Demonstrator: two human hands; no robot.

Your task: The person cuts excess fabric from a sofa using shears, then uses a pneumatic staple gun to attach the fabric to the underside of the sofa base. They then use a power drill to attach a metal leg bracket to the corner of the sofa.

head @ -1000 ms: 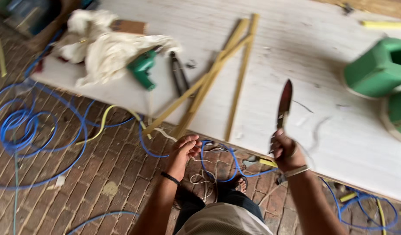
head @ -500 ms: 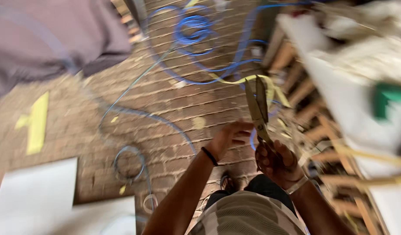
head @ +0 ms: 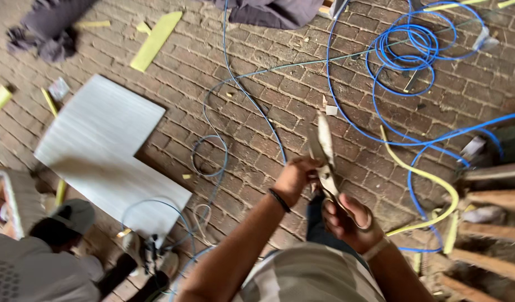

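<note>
- The right hand (head: 347, 218) is clamped around the handles of the shears (head: 326, 162); the looped handle curls over its fingers.
- The shears' long axis runs from that hand up and slightly left, blades tilted away from the body, tip high above the brick floor (head: 257, 106).
- The left hand (head: 295, 178) sits just left of the shears, fingers drawn together at the blades near the pivot; whether it pinches something thin there I cannot tell.
- Of the two hands, the left is nearer the blades and the right nearer the handles; both touch the shears.
- A dark band (head: 279, 200) circles the left wrist, below and left of the shears.
- Beyond the shears' tip, blue cable (head: 405, 53) lies in loose coils on the floor up and to the right; another strand runs down the floor left of the shears.
- A yellow strip (head: 430, 184) curves across the floor right of the shears.
- A pale board (head: 106, 151) lies flat on the bricks well left of the shears.
- Another person in a grey cap (head: 73, 215) crouches far down-left of the shears, beside the board's lower edge.
</note>
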